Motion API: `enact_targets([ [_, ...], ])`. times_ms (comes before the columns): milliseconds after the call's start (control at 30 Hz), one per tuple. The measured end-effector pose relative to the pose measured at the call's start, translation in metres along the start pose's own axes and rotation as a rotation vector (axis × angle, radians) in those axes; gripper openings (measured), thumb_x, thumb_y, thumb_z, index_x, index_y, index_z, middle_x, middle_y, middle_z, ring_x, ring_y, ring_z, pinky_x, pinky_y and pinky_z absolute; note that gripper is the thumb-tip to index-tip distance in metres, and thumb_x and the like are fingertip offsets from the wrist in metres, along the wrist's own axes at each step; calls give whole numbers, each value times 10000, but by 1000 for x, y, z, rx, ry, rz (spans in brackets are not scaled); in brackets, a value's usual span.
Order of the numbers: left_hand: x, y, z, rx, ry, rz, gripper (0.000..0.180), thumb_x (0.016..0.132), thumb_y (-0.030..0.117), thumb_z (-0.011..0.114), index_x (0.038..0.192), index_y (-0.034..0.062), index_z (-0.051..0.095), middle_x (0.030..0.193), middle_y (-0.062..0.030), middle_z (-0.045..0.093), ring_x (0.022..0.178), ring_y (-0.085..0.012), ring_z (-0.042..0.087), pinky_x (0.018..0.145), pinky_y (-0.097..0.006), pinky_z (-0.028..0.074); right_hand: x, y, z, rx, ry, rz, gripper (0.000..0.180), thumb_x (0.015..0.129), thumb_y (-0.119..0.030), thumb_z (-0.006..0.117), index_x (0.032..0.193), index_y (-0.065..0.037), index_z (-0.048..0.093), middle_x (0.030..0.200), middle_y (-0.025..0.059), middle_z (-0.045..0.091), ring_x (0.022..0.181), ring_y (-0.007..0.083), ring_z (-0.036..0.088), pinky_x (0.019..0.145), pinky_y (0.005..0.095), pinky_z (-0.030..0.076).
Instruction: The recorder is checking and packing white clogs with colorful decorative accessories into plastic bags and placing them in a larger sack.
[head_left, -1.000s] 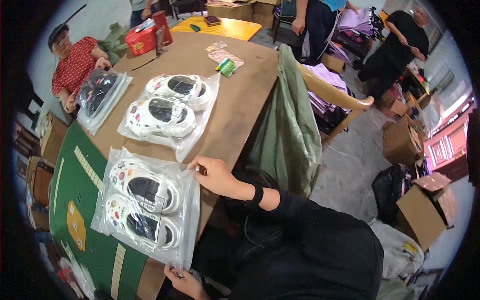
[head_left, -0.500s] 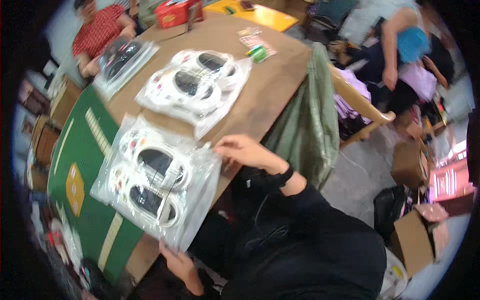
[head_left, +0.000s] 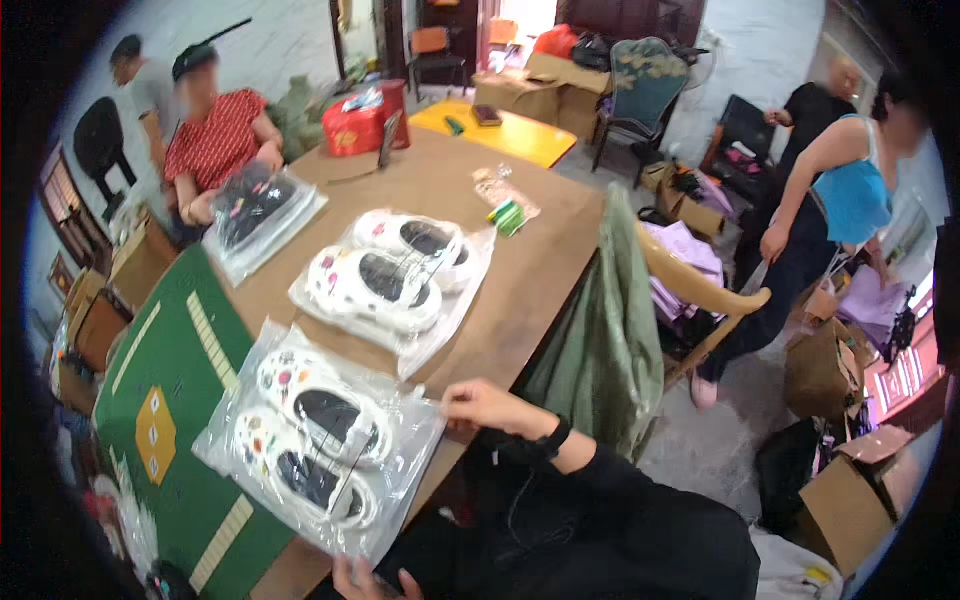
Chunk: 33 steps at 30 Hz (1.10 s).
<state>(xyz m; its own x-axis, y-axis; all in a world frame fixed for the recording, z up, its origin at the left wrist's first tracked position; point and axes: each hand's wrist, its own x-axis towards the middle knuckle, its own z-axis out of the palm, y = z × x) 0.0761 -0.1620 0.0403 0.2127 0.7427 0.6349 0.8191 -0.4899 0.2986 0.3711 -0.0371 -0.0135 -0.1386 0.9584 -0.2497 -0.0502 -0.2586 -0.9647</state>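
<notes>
Clear bag (head_left: pixel 320 440) edges in both hands (head_left: pixel 490 405)

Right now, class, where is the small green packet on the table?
In the head view, the green packet lies on the far right part of the brown table, just right of the middle bag of white shoes, beside a clear wrapper.

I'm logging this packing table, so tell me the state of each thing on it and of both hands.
Near bag of white clogs: flat on the table edge, held at two edges.
Right hand: pinching the bag's right edge.
Left hand: at the bag's bottom edge, mostly cut off.
Middle bag of white clogs: lying flat, untouched.
Far bag of dark shoes: under another person's hands.
</notes>
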Motion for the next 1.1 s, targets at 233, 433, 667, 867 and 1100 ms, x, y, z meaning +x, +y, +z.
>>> enact_targets([
  [233,-2,33,54,-919,-613,-232,208,894,55,470,1068,-6,566,1042,-152,581,973,-263,558,869,-327,427,-11,-4,33,-65,-337,103,146,812,-193,551,774,-52,550,652,17,564,546,79,511,434,211,364],
  [433,-25,2,104,-1129,-901,-488,285,941,152,456,1164,-24,474,1049,-87,577,898,-133,544,798,-240,433,-23,10,42,-86,-695,163,180,841,-231,580,771,-67,601,611,-34,560,538,26,499,429,170,335],
  [667,-28,8,106,-1210,-1047,-543,237,931,181,494,1078,-5,498,1020,-57,545,857,-114,520,781,-230,419,-27,22,43,-63,-715,204,151,810,-207,629,801,-58,608,626,-29,574,527,29,482,422,172,308],
  [867,-45,0,134,-1191,-957,-616,261,935,250,487,975,-3,538,919,-53,572,772,-114,525,681,-226,417,-28,23,48,-5,-690,226,136,786,-166,647,820,-47,593,613,-17,580,479,42,476,405,178,298],
  [1100,-47,-3,144,-1096,-832,-762,277,936,275,481,941,6,551,854,-43,569,726,-109,518,634,-224,407,-28,23,56,103,-698,149,105,776,-109,638,793,-18,586,609,16,598,488,65,527,409,184,324],
])
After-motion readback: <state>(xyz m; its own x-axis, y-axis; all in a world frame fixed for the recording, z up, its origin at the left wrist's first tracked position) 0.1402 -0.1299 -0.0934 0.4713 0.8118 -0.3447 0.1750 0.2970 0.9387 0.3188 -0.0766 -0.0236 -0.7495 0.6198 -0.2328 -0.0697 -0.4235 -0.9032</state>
